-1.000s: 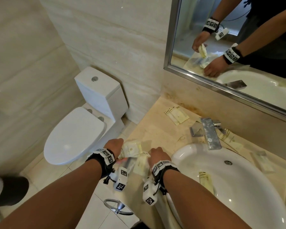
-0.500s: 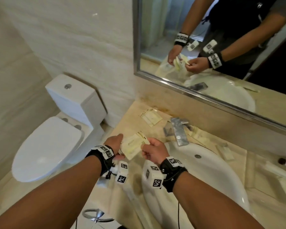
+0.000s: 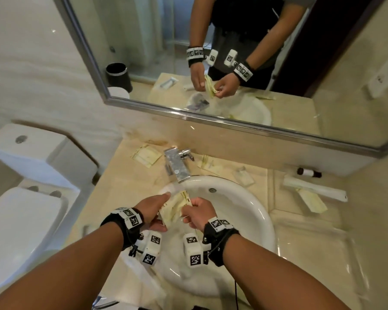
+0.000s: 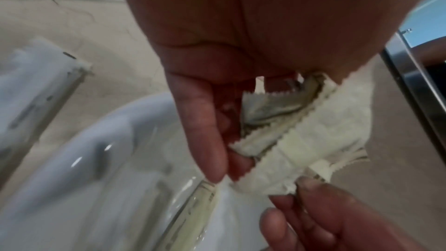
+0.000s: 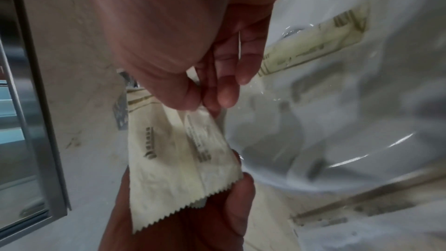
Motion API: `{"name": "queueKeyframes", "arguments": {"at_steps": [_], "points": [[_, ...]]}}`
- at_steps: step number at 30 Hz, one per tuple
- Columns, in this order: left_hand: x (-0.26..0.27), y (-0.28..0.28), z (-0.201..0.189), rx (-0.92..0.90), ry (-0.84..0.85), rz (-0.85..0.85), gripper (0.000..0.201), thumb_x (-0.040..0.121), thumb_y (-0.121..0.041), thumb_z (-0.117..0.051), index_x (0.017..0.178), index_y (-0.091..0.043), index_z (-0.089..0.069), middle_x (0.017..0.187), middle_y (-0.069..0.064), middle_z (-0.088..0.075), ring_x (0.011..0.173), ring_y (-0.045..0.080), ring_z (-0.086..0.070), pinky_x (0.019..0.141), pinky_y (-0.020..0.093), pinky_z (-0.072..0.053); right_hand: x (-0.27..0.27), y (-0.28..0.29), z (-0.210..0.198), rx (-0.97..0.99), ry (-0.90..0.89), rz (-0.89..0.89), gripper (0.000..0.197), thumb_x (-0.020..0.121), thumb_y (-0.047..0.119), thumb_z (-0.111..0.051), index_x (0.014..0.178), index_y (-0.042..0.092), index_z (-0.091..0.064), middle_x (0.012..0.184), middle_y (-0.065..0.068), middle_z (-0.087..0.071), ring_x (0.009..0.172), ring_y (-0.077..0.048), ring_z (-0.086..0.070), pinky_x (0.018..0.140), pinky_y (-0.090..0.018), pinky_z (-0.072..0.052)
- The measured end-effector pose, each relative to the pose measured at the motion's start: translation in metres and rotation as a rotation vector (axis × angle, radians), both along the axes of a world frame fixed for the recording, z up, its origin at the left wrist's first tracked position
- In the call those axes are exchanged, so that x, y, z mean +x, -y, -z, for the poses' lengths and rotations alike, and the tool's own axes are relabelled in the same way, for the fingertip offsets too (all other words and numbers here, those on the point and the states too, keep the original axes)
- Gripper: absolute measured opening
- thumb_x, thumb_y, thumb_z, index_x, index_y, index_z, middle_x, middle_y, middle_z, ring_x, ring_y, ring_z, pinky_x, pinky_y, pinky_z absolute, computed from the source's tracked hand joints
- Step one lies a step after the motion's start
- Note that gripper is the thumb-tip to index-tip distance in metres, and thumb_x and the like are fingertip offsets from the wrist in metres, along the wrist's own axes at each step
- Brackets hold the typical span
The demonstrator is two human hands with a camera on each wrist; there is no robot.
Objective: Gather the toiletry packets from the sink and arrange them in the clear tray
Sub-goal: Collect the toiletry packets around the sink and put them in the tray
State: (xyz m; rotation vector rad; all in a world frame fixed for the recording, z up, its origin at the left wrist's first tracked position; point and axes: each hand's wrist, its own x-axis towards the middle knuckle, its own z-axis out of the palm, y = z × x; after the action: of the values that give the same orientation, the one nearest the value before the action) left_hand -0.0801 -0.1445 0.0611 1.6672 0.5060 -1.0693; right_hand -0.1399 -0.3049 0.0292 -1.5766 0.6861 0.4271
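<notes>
Both hands shifted from tabletop edge to above the sink (image 3: 251, 211).
Left hand (image 3: 154, 211) and right hand (image 3: 198, 212) each grip, clamped, the cream packets (image 3: 176, 205).

I see the beige stone table (image 3: 126, 182) around the sink (image 3: 251, 211); cream packets (image 3: 146, 155) by the tap (image 3: 177, 164), small dark bottle (image 3: 309, 172) far right.

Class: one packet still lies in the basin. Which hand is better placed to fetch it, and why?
Right hand: it hangs over the basin, nearer that packet. The left hand cradles the bundle, so it can keep holding.
</notes>
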Motion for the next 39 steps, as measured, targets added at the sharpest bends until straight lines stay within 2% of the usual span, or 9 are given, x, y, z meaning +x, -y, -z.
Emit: {"name": "queueKeyframes", "arguments": {"at_steps": [5,7,10,14,17,22,29,33,39], "points": [[-0.024,0.037,-0.003,-0.064,-0.013,0.182,0.058,0.079,-0.062,-0.069,0.114,-0.016,-0.063,0.105,0.01,-0.067,0.093,0.029,-0.067,0.068,0.038,-0.059,-0.03,0.035,-0.008,-0.071,0.012,0.023,0.017,0.077,0.025,-0.067,0.091,0.017,-0.067,0.077,-0.003,-0.075,0.06,-0.011,-0.068,0.055,-0.026,-0.051],[-0.029,0.051,-0.003,-0.068,0.021,0.255,0.062,0.068,-0.047,-0.084,0.114,-0.013,-0.059,0.1,0.015,-0.064,0.089,0.032,-0.068,0.067,0.042,-0.06,-0.039,0.051,-0.008,-0.077,0.002,0.036,0.015,0.076,0.023,-0.067,0.089,0.015,-0.067,0.071,-0.003,-0.073,0.059,-0.012,-0.068,0.054,-0.027,-0.05],[-0.039,0.08,-0.007,-0.034,0.095,0.342,0.039,0.076,-0.016,-0.074,0.111,-0.009,-0.057,0.097,0.021,-0.069,0.084,0.036,-0.071,0.074,0.051,-0.06,-0.055,0.08,-0.009,-0.159,-0.001,0.023,0.014,0.07,0.026,-0.066,0.081,0.018,-0.063,0.071,0.0,-0.071,0.063,-0.015,-0.066,0.059,-0.036,-0.053],[-0.049,0.127,-0.009,0.0,0.178,0.509,0.026,0.083,-0.008,-0.066,0.108,-0.011,-0.057,0.096,0.022,-0.07,0.083,0.036,-0.073,0.071,0.048,-0.061,-0.087,0.124,-0.019,-0.387,0.079,-0.087,0.064,0.077,0.028,-0.065,0.137,0.036,-0.045,0.136,0.005,-0.042,0.111,-0.015,-0.053,0.08,-0.024,-0.048],[-0.06,0.164,-0.008,0.007,0.209,0.637,0.018,0.083,-0.008,-0.068,0.1,-0.009,-0.061,0.085,0.015,-0.067,0.074,0.028,-0.067,0.065,0.042,-0.06,-0.11,0.15,-0.024,-0.42,0.175,-0.207,0.086,0.083,0.014,-0.061,0.153,0.045,-0.021,0.154,0.012,-0.02,0.138,-0.011,-0.032,0.104,-0.021,-0.035],[-0.084,0.218,-0.001,-0.048,0.229,0.711,0.009,0.089,-0.01,-0.065,0.097,-0.01,-0.062,0.084,0.013,-0.07,0.075,0.026,-0.069,0.071,0.044,-0.061,-0.146,0.189,-0.02,-0.451,0.183,-0.158,0.062,0.082,0.025,-0.066,0.139,0.041,-0.049,0.142,0.005,-0.04,0.126,-0.014,-0.048,0.106,-0.026,-0.04],[-0.106,0.265,0.005,-0.187,0.189,0.719,0.017,0.095,-0.015,-0.061,0.112,-0.012,-0.062,0.09,0.013,-0.074,0.074,0.023,-0.071,0.067,0.037,-0.058,-0.185,0.232,-0.02,-0.711,0.027,-0.246,0.09,0.068,0.048,-0.07,0.143,0.055,-0.019,0.142,0.013,-0.029,0.102,-0.017,-0.061,0.086,-0.032,-0.053],[-0.117,0.285,0.006,-0.219,0.204,0.736,0.024,0.092,-0.017,-0.065,0.115,-0.014,-0.059,0.095,0.012,-0.074,0.077,0.023,-0.072,0.076,0.044,-0.058,-0.194,0.246,-0.019,-0.845,-0.009,-0.209,0.077,0.077,0.041,-0.07,0.143,0.045,-0.029,0.134,0.003,-0.041,0.096,-0.023,-0.063,0.084,-0.039,-0.055],[-0.126,0.31,0.004,-0.072,0.526,1.046,0.091,0.069,-0.027,-0.087,0.139,-0.04,-0.03,0.11,0.006,-0.062,0.078,0.022,-0.066,0.067,0.039,-0.06,-0.197,0.267,-0.017,-0.825,-0.092,-0.23,0.079,0.077,0.036,-0.074,0.144,0.038,-0.033,0.132,0.001,-0.043,0.098,-0.023,-0.062,0.083,-0.036,-0.055]]}}
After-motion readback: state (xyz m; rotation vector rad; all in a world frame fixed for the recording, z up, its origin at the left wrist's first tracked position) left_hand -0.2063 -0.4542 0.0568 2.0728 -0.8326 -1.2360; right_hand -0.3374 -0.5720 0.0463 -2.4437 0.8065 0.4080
